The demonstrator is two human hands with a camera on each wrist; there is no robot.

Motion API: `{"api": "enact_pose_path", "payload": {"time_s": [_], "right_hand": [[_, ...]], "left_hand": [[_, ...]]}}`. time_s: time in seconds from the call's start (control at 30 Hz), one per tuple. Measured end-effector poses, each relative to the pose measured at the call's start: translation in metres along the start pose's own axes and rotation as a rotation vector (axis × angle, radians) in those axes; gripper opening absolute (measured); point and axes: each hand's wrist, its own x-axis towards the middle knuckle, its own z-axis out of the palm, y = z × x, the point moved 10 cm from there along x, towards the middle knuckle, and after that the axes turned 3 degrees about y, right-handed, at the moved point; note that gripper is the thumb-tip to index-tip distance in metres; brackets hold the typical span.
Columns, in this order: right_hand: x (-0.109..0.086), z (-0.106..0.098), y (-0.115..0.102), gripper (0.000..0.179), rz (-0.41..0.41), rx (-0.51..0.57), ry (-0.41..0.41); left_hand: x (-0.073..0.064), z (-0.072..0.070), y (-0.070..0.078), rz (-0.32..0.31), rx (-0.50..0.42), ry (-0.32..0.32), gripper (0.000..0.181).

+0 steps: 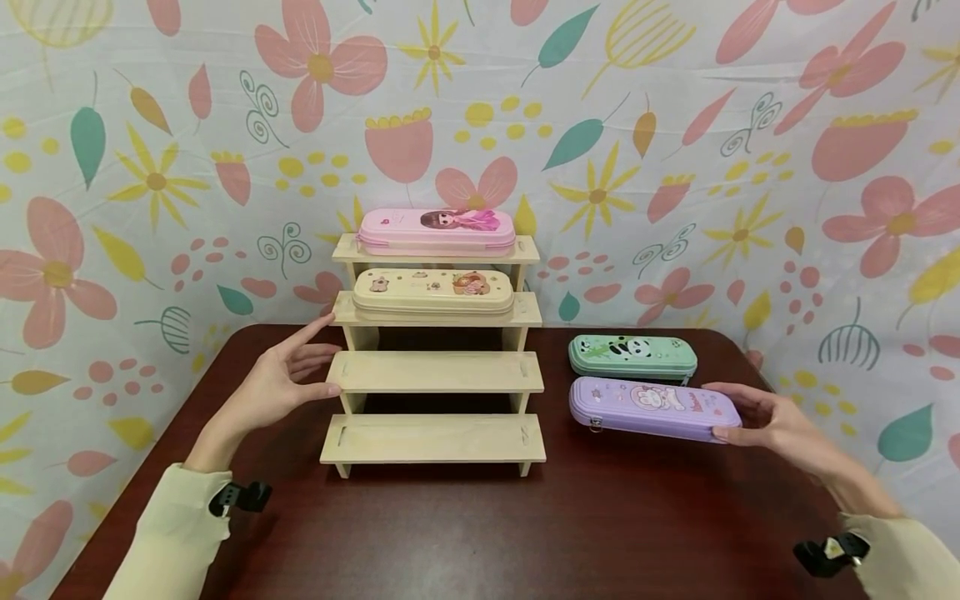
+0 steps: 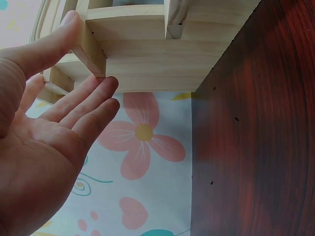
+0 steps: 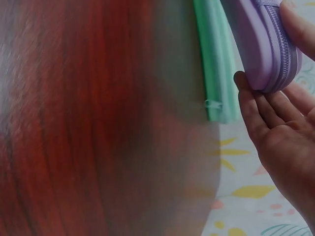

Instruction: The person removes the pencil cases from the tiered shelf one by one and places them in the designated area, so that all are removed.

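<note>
My right hand (image 1: 780, 429) grips the right end of a purple pencil case (image 1: 652, 408) with a cartoon print and a zipper. The right wrist view shows the thumb on one side of this case (image 3: 261, 49) and the fingers on the other. Just behind it is a green panda pencil case (image 1: 633, 357). Beside the stepped wooden rack (image 1: 435, 371), my left hand (image 1: 277, 379) has its fingers extended. Its thumb and fingertips touch the left ends of the middle boards. A pink pencil case (image 1: 435, 232) lies on the top step, and a cream one (image 1: 432, 292) on the step below.
The rack's third step and bottom step (image 1: 432, 439) are bare wood. Everything stands on a dark red-brown table (image 1: 450, 533). Flower-printed cloth (image 1: 480, 100) hangs behind it and at both sides. Black wrist cameras (image 1: 240, 497) sit on both sleeves.
</note>
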Motion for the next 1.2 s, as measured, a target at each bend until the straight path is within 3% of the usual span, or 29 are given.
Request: {"api": "enact_pose_path", "payload": {"time_s": [0.43, 0.8, 1.03, 1.2], "right_hand": [[0.014, -0.004, 0.031, 0.063, 0.075, -0.067, 0.007], [0.024, -0.002, 0.042, 0.064, 0.013, -0.04, -0.044], [0.032, -0.01, 0.05, 0.069, 0.035, -0.228, -0.023], [0.036, -0.011, 0.061, 0.072, 0.081, -0.258, -0.046]], "left_hand": [[0.0, 0.0, -0.001, -0.011, 0.008, -0.003, 0.101], [-0.001, 0.0, -0.001, -0.012, -0.006, -0.003, 0.101], [0.0, 0.0, 0.0, -0.015, 0.005, -0.004, 0.101], [-0.001, 0.001, 0.001, -0.02, 0.007, -0.006, 0.101]]}}
